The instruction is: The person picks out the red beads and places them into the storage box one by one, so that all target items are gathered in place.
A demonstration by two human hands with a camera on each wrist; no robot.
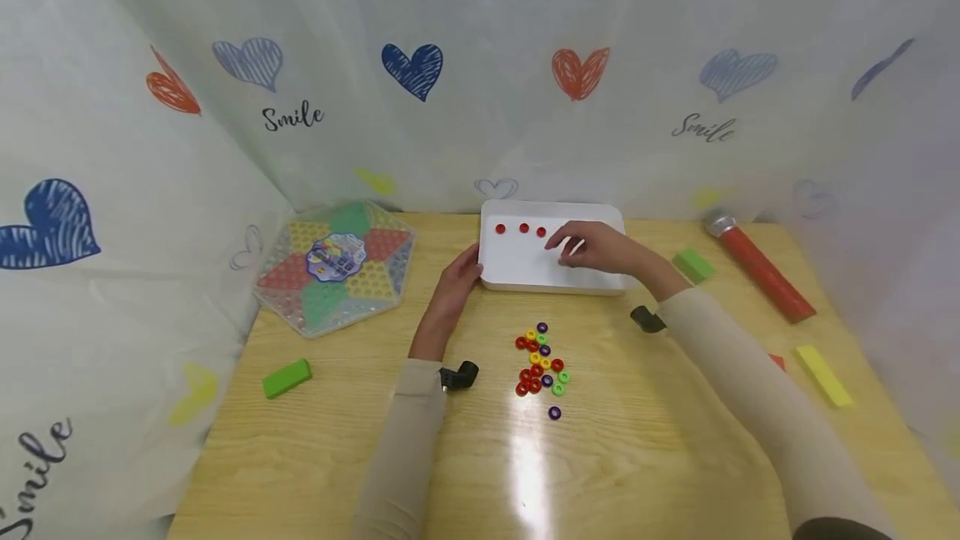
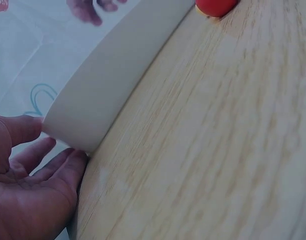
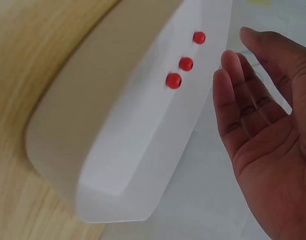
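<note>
A shallow white tray [image 1: 517, 261] lies at the back middle of the table. Inside it, three red beads [image 1: 524, 228] sit in a row near the far wall. My left hand [image 1: 454, 283] holds the tray's left end, the thumb at the rim and the fingers low against the side, as the left wrist view shows. Over the tray's right part hovers my right hand [image 1: 596, 247], its fingers loosely bent beside the beads. The right wrist view shows its palm and nothing between the fingers. Several ring-shaped beads [image 1: 537, 371] in red, yellow, green and purple lie scattered in front of the tray.
At the left are a hexagonal game box [image 1: 386, 273] and a green block [image 1: 287, 378]. On the right lie another green block [image 1: 693, 265], a red tube with a silver end [image 1: 765, 271], a yellow block [image 1: 823, 375] and a partly hidden red piece [image 1: 777, 361]. A printed curtain surrounds the table.
</note>
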